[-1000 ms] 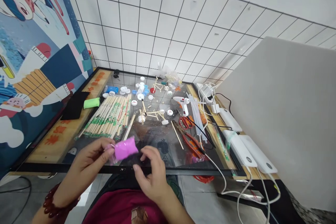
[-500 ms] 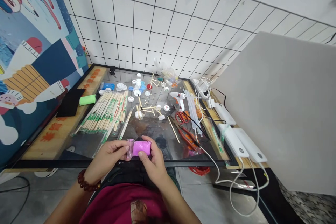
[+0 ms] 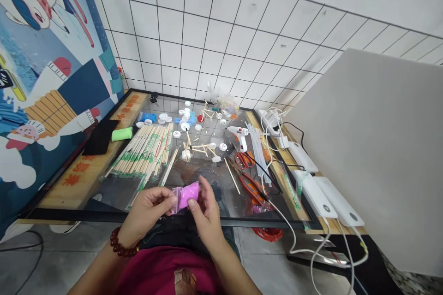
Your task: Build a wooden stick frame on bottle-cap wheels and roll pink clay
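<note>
Between my hands, above the near edge of the table, is a small clear plastic packet of pink modelling clay [image 3: 189, 195]. My left hand [image 3: 152, 207] pinches the clear end of the packet with thumb and fingertips. My right hand [image 3: 206, 214] grips the clay-filled end, its thumb lying on the front and its fingers behind. Beyond the hands, on the glass top, stands a small frame of joined sticks with bottle caps [image 3: 199, 147]. A pile of wrapped chopsticks [image 3: 145, 150] lies to the left of it.
A white glue gun [image 3: 238, 136] and clear glue sticks [image 3: 258, 152] lie at the right, near red-handled pliers [image 3: 251, 184]. White power strips [image 3: 313, 193] and loose cables line the right edge. Bottle caps [image 3: 185, 120], a green packet [image 3: 122, 134] and a black sheet [image 3: 100, 137] lie further back.
The pink packet has tilted, its right end now higher. Both hands keep hold of it. The whole view has shifted slightly, with the table appearing a little lower and further right.
</note>
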Demonstrator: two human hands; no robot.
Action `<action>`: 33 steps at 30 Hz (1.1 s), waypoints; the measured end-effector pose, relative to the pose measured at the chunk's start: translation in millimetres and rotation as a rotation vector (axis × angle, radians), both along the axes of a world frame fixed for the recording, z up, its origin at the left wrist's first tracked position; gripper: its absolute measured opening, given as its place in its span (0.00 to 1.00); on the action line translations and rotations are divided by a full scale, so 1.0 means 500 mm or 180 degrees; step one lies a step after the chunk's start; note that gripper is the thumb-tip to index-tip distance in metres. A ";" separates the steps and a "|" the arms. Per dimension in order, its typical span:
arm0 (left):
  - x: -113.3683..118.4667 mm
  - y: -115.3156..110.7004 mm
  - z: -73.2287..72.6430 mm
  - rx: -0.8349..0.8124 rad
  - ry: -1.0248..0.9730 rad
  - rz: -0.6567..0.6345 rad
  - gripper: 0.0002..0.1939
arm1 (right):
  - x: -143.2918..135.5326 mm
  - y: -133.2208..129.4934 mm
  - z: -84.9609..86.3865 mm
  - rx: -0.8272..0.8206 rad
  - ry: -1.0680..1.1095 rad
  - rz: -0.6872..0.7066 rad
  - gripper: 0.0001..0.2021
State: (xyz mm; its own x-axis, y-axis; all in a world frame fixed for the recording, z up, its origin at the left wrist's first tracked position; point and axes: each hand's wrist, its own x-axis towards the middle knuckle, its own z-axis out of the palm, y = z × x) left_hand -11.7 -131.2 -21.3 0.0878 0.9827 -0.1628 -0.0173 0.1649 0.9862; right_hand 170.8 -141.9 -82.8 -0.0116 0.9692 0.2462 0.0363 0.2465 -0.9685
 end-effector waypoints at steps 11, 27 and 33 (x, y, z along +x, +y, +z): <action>0.008 -0.023 -0.005 -0.0090 -0.0234 0.0091 0.24 | -0.002 -0.004 0.006 0.0437 -0.0407 -0.0111 0.25; -0.070 0.026 0.056 0.0231 -0.0983 0.1528 0.19 | -0.013 -0.010 0.023 0.0768 -0.0713 0.0246 0.10; -0.094 0.017 0.054 0.0365 -0.0676 0.1527 0.21 | -0.009 -0.011 0.021 0.0728 -0.0385 0.0342 0.20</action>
